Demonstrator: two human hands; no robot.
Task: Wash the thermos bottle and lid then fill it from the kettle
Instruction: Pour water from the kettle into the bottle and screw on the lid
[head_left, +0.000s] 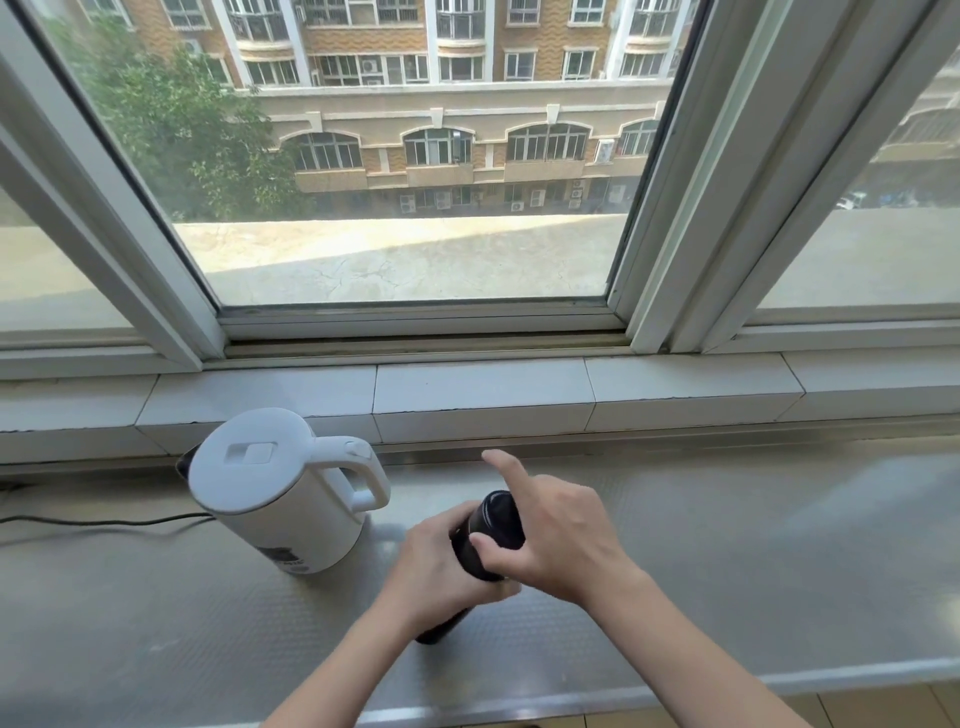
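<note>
Left hand (434, 569) grips the black cylindrical thermos bottle (475, 545) steady; right hand (550, 540) pinches its dark lid (501, 517), best twisted squarely.

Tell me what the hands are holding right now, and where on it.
The left hand grips the black thermos bottle around its body; the right hand pinches the lid at its top.
</note>
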